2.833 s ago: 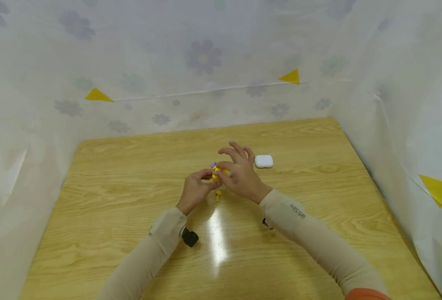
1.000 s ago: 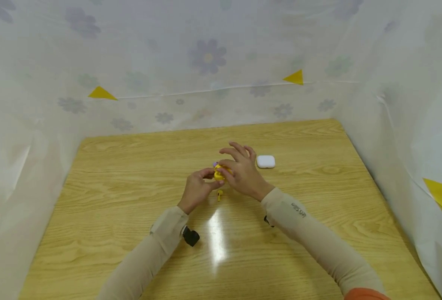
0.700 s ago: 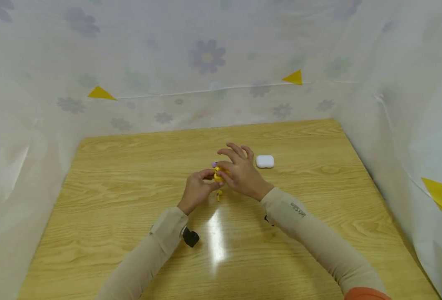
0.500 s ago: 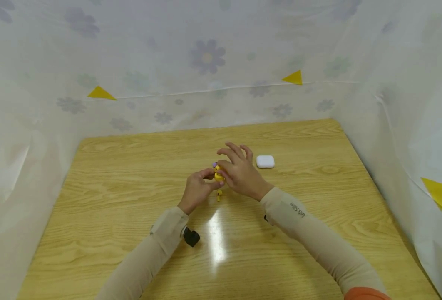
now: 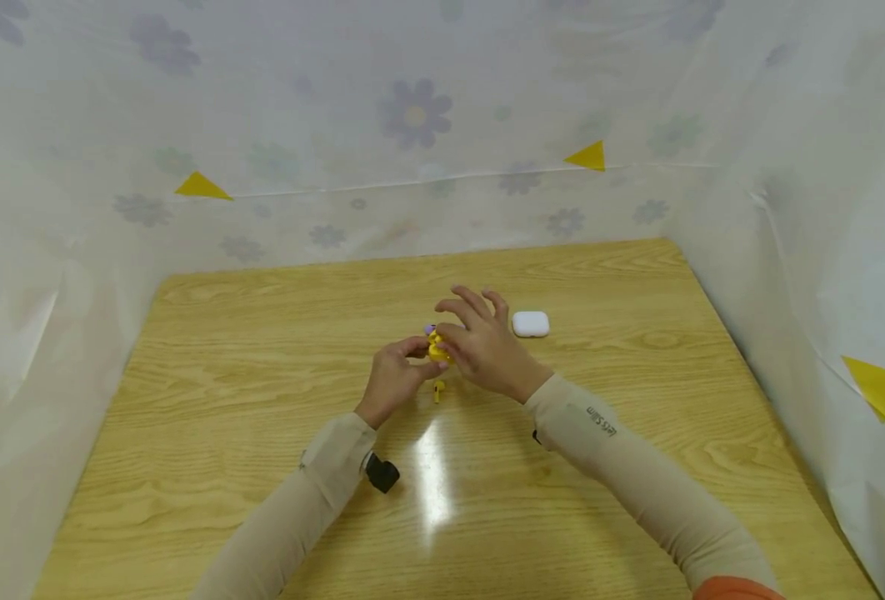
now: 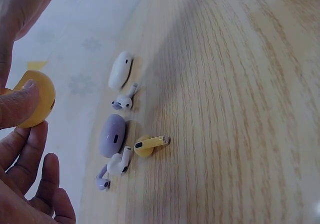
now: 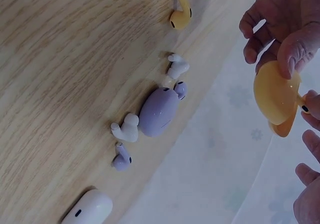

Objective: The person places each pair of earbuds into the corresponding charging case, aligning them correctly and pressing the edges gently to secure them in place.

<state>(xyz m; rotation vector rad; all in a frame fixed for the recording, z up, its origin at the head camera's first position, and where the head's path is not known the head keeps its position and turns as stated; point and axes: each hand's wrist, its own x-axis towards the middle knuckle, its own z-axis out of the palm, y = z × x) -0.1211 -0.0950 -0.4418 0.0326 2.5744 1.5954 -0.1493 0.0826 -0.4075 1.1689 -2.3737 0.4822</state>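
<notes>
My left hand (image 5: 397, 379) holds a yellow earbud case (image 7: 275, 93), its thumb lying across the shell. The lid stands open in the right wrist view. At the opening, my right hand (image 5: 487, 346) pinches a yellow earbud (image 7: 301, 101) between thumb and forefinger, while its other fingers spread upward. How far the earbud sits inside the case is hidden. Another yellow earbud (image 6: 150, 145) lies on the table just below the hands. Beyond them rests a closed purple case (image 7: 159, 112), mostly covered by the hands in the head view.
White earbuds (image 7: 126, 129) and purple earbuds (image 7: 122, 160) lie around the purple case. A white earbud case (image 5: 530, 323) is right of my right hand on the wooden table (image 5: 262, 333). Pale flowered sheeting (image 5: 412, 200) encloses the table's back and sides.
Both hands stay nearly in the same spot. The fingers of my right hand shift slightly at the yellow case, and the case turns a little. Things on the table have not moved.
</notes>
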